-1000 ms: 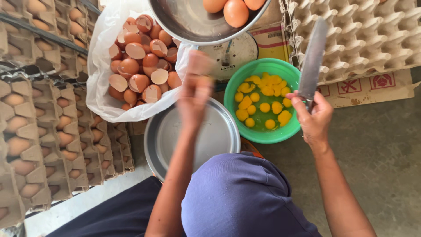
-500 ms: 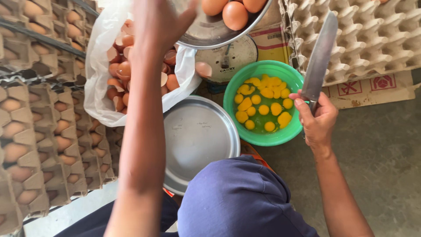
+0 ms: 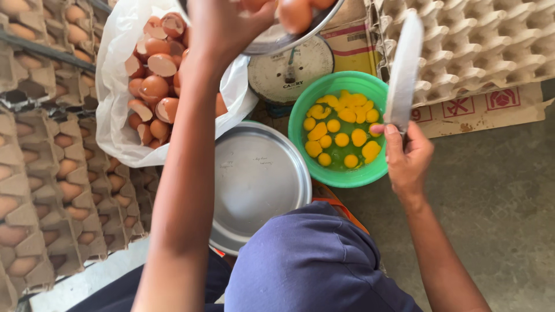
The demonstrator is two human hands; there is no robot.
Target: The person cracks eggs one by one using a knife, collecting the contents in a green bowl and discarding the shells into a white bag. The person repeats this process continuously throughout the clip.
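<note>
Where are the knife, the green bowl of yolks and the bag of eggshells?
knife [image 3: 403, 69]: head view, middle of the flat blade.
green bowl [image 3: 341, 180]: head view, near rim, below the yolks.
bag of eggshells [image 3: 113, 86]: head view, white plastic on its left side.

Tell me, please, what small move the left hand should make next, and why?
Probably close on one egg and lift it out of the metal bowl. The left hand is up at the bowl, while the right hand holds the knife over the green bowl of yolks.

Glossy green plastic bowl, dull brushed metal pan, rough pulp-paper trays
</note>
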